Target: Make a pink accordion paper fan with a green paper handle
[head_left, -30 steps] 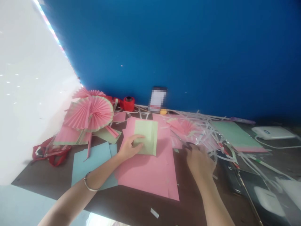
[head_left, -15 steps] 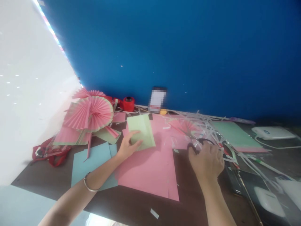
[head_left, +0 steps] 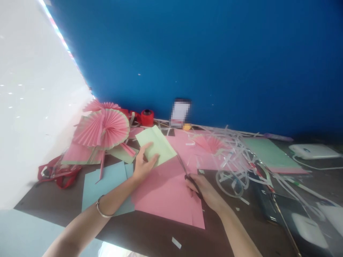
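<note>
Green paper [head_left: 164,147], folded along one edge, seemingly uncut there, grasped by left hand [head_left: 144,162]; right hand [head_left: 202,189] grasps scissors [head_left: 182,164] near paper's corner. Pink fan [head_left: 116,128] already pleated.

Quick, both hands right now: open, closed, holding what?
Left hand: closed, holding the green paper.
Right hand: closed, holding the scissors.

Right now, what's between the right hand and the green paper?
The blades of the scissors in the right hand, with pink sheets beneath, per the head view. Whether the tips touch the green paper is unclear.
</note>
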The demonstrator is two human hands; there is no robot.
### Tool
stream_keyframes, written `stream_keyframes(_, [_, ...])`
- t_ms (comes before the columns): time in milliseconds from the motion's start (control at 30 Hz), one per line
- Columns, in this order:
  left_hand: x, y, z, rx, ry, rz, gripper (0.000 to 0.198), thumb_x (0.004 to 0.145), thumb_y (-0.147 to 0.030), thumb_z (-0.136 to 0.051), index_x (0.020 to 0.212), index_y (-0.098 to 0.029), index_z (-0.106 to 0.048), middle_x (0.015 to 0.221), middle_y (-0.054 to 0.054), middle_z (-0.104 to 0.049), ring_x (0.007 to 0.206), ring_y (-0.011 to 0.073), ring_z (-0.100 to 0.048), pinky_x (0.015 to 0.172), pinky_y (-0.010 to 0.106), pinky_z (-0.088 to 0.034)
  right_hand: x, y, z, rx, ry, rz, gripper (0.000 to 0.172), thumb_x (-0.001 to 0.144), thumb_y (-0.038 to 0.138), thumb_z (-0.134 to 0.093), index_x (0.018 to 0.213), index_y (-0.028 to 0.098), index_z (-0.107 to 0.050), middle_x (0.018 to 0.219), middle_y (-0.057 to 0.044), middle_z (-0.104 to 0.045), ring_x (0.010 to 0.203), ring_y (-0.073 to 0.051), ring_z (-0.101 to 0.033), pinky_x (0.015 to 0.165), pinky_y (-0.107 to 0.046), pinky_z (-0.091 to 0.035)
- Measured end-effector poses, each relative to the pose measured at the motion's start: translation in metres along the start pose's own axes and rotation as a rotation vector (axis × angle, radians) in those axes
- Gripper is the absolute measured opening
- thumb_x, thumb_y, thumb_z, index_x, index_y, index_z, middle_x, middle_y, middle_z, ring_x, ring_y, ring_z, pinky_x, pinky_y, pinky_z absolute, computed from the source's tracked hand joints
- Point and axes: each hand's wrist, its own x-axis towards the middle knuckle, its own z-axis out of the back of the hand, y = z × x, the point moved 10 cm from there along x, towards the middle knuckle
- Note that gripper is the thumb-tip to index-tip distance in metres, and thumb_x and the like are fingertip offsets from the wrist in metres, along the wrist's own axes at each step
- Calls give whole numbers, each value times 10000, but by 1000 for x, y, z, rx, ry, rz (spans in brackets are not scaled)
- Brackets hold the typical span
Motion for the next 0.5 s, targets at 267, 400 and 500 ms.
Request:
stream_keyframes(267, [-8,9,-18,-46,153,97,474,730,-370,-639,1166,-225,-524,1175,66,-571,1021,203,-566,843,303,-473,6,2,-10,55,-7,39,404,820,523,-457,608,179,-458,482,16,-512,447,-98,-449,450,-234,-317])
stream_keyframes(400, [-10,15,-22,-67,193,151,509,731,-372,-638,1201,-232,-499,1135,62,-586,934,200,-589,750,296,-504,7,0,-10,94,-4,28,444,787,586,-464,630,172,-490,473,10,-522,405,-91,-420,402,-236,-280])
stream_keyframes(500, [-10,13,-22,-84,190,136,492,727,-359,-645,1185,-236,-512,1180,63,-562,979,206,-574,788,301,-498,8,0,-8,100,-11,30,443,781,587,-472,631,171,-496,466,5,-526,414,-94,-417,399,-235,-260])
